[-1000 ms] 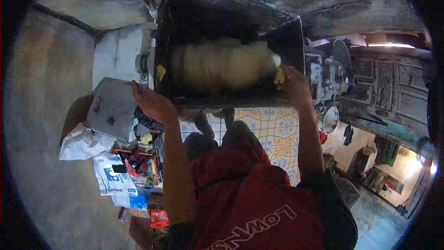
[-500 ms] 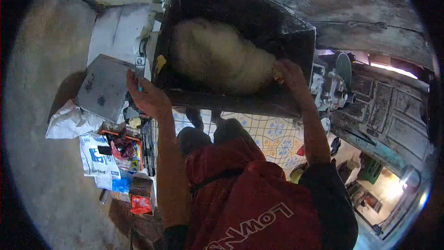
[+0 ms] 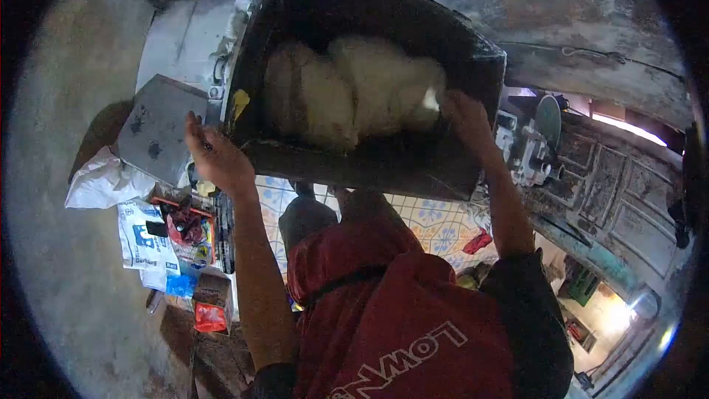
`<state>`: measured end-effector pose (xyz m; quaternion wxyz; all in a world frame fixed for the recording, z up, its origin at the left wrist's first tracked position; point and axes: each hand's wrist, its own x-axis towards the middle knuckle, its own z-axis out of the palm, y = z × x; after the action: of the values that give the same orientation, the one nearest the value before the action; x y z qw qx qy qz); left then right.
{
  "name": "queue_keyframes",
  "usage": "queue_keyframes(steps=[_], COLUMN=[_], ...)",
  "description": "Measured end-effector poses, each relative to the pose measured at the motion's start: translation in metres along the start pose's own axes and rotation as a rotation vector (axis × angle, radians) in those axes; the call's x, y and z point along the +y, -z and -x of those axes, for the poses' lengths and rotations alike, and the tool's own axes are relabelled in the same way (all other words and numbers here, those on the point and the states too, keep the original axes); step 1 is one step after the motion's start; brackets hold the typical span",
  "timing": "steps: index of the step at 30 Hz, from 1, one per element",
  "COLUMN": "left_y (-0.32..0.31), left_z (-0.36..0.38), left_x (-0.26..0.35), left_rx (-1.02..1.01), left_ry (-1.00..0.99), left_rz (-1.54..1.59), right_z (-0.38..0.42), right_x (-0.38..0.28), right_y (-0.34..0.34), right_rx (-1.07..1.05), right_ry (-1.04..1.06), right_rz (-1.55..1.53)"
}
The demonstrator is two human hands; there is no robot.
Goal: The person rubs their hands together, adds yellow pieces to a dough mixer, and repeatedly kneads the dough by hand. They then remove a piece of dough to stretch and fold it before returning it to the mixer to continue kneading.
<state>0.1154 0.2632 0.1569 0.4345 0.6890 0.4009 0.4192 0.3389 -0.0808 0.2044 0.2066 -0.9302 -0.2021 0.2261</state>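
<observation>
A large pale mass of dough (image 3: 317, 100) lies in a dark, deep trough (image 3: 354, 166), blurred and folded into lobes. My left hand (image 3: 221, 162) is by the trough's front left corner, palm turned up, with its fingers apart and nothing in them. Inside the trough's right end, my right hand (image 3: 467, 114) is closed beside the dough's right side. A bright whitish patch (image 3: 430, 98) shows at its fingertips; what they grip is not clear. A yellowish piece (image 3: 240, 102) sticks to the trough's left wall.
Left of the trough is a grey flat board (image 3: 159, 129). Below it are a white sack (image 3: 107, 181), a printed bag (image 3: 144, 236) and a red packet (image 3: 210, 318). Machine parts (image 3: 532, 151) stand at the right end. A red scrap (image 3: 478, 241) lies on the tiled floor (image 3: 432, 222).
The dough has shifted from one long mound into separate lobes. My left hand has moved left and slightly up. The yellowish piece earlier seen in my right fingers no longer shows clearly.
</observation>
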Motion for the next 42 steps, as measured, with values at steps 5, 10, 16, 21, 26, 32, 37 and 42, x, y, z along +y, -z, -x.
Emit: queue_keyframes(steps=[5,10,16,21,26,32,37,42], left_y=[-0.002,0.002,0.000,0.002,-0.001,-0.001,-0.001,0.000], left_z=[0.002,0.000,-0.001,0.000,0.000,-0.001,-0.003,-0.003], left_x=[0.019,0.001,0.015,-0.003,-0.008,0.000,0.010,0.011], left_rx=[-0.006,-0.013,0.003,0.019,0.048,0.040,0.031,0.018], left_ry=[0.149,-0.005,0.089,0.004,-0.008,0.004,-0.009,-0.002], left_rz=[-0.067,-0.119,-0.145,-0.120,-0.093,-0.125,-0.141,-0.136], right_z=[-0.001,0.001,-0.011,-0.009,-0.015,-0.015,0.003,-0.023], right_x=[-0.002,-0.007,0.007,0.002,0.017,0.065,-0.002,0.015], right_y=[-0.015,-0.034,-0.034,-0.004,0.017,-0.028,-0.050,-0.126], right_rx=[-0.183,-0.197,-0.166,-0.024,0.016,-0.078,-0.284,-0.027], right_ry=[0.212,0.473,0.434,0.250,0.294,0.355,0.553,0.686], right_rz=[0.299,0.470,0.313,0.212,0.226,0.508,0.449,0.432])
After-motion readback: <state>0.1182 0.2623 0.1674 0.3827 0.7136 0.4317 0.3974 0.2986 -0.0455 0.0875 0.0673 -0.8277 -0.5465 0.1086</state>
